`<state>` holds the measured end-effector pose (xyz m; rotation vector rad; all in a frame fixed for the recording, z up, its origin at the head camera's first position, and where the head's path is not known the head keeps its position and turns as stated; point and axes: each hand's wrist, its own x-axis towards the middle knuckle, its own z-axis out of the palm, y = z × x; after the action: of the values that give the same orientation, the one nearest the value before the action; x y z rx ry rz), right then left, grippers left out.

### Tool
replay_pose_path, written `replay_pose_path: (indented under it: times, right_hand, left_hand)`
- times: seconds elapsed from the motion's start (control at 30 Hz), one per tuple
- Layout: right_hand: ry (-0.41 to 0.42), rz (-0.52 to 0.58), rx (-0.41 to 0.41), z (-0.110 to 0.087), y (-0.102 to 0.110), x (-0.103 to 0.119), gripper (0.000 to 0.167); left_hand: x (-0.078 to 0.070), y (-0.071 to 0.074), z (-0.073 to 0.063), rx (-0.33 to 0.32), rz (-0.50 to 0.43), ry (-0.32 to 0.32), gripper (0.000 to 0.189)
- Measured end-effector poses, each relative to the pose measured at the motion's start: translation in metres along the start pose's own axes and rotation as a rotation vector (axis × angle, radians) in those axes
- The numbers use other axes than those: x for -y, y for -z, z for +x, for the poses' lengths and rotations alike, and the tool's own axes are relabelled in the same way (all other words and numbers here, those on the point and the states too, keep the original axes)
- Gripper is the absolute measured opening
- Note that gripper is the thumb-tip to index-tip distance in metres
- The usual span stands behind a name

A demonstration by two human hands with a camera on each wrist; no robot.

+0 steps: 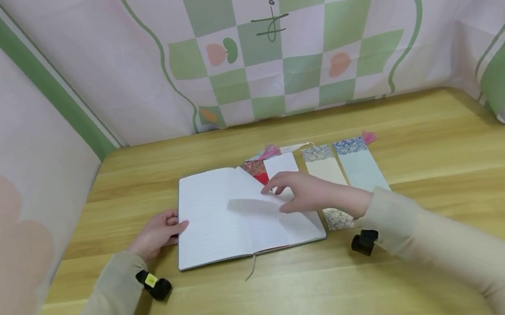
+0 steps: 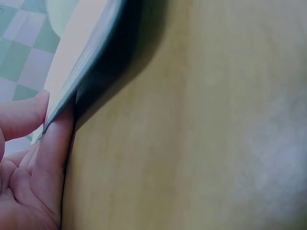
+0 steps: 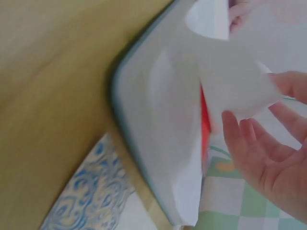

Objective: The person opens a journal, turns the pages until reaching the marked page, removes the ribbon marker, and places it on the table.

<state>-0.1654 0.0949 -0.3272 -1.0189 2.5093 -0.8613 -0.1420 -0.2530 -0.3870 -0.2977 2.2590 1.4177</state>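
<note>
An open notebook (image 1: 212, 217) with lined white pages lies on the table. My left hand (image 1: 158, 234) grips its left edge, the thumb on the page and fingers beneath the cover, as the left wrist view shows. Over the right half, my right hand (image 1: 305, 190) holds the free edge of a lifted page (image 3: 240, 76) between thumb and fingers. The page curves up toward the left. Beneath it a red patterned bookmark (image 1: 256, 170) lies in the notebook, partly hidden, with a pink tassel (image 1: 270, 150) at the top edge.
Right of the notebook lie a cream bookmark (image 1: 326, 168) and a pale blue bookmark (image 1: 361, 166), both with patterned ends, partly behind my right arm. A thin ribbon (image 1: 250, 271) trails from the notebook's spine. A checked cloth (image 1: 269, 69) hangs behind the wooden table (image 1: 273, 305).
</note>
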Motion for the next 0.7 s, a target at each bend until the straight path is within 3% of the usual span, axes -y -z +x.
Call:
replay_pose_path:
  times: [0.23,0.43,0.53,0.63,0.7]
  right_hand:
    - [-0.106,0.22,0.009,0.001,0.007,0.008,0.04]
    - [-0.175,0.491,0.028,0.005,0.008,0.012,0.044]
    - [-0.175,0.616,0.076,0.006,0.005,0.013,0.05]
    - [-0.139,0.636,0.16,0.009,-0.001,0.015,0.056]
    - [-0.103,0.562,0.205,0.011,-0.006,0.017,0.058]
  left_hand:
    - [-0.001,0.0,-0.001,-0.003,0.011,-0.007,0.032]
    - [-0.001,0.0,-0.001,-0.006,0.018,-0.003,0.038]
    - [0.0,0.0,-0.001,-0.004,0.017,-0.002,0.042]
    - [0.001,0.0,0.001,-0.008,0.021,0.005,0.043]
    - [0.002,0.0,0.002,-0.008,0.025,0.004,0.043]
